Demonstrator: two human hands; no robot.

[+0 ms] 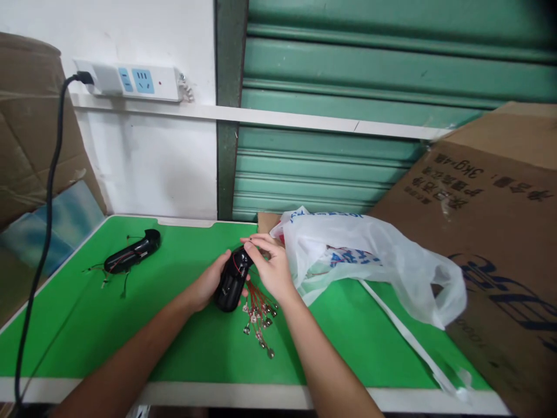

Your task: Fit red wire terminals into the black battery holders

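Observation:
Near the middle of the green table, my left hand [210, 283] is closed around the side of a black curved casing [230, 284], which is tilted with its narrow end up and to the right. A thin red wire runs across that casing. My right hand [272, 264] has its fingers pinched at the casing's upper end; what lies between the fingertips is too small to make out. Below my right hand a bunch of red wires with small round metal parts [260, 319] spreads over the table. A second black casing [133, 252] with loose wires lies at the left.
A white plastic bag [357, 244] sits at the right, with a white strip [404, 331] running from it towards the front edge. Cardboard boxes [491, 232] flank the table [183, 371]. A black cable [51, 191] hangs at the left from a power strip [167, 84].

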